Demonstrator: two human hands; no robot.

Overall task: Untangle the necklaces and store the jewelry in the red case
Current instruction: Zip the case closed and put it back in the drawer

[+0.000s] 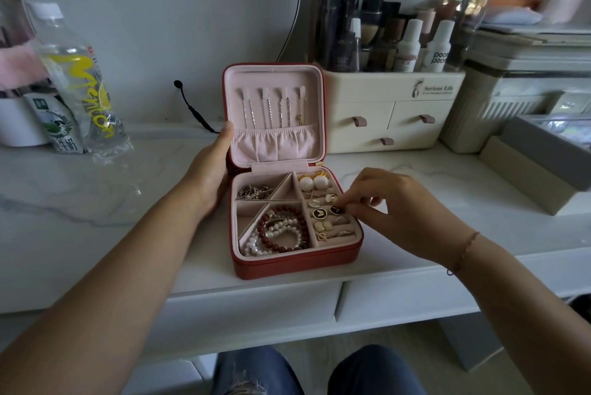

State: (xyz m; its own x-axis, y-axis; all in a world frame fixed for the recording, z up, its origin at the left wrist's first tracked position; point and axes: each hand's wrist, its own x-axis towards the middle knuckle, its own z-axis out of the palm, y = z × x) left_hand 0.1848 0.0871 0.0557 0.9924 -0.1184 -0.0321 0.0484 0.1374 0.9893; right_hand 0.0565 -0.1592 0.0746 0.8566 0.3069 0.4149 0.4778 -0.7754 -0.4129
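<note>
Red case: open on the tabletop (96, 203) right in front of the person, lid upright; the red case (287, 266) has its tray facing up
Lid: 4 necklaces (271, 107) hang side by side from the hooks, straight and apart, their tails tucked into the pink pocket
Tray, left side: a silver chain heap (254, 191) in the far compartment, bead bracelets (281, 231) piled in the near one
Tray, right side: pearl earrings (313, 183) at the far end, small studs and rings pushed into the padded rolls below them
Left hand: the left hand (208, 177) holds the case at its left side by the hinge, thumb up along the lid's edge, the other fingers hidden behind
Right hand: the right hand (393, 203) comes in over the case's right wall, its fingers (350, 207) curled and pinching the black round earring (335, 210)
Key relation: that earring sits at the fingertips, on their left, in the middle roll beside its twin (319, 212); the rolls run left to right across the tray, so I'd expect it to go straight down into the slot
Nearer hand: the right, by far; the left only steadies
Progress: looks nearly done, though I can't tell whether the silver heap is tangled
Behind: a drinks bottle (80, 84) to the left, a cosmetics organiser (393, 113) to the right
</note>
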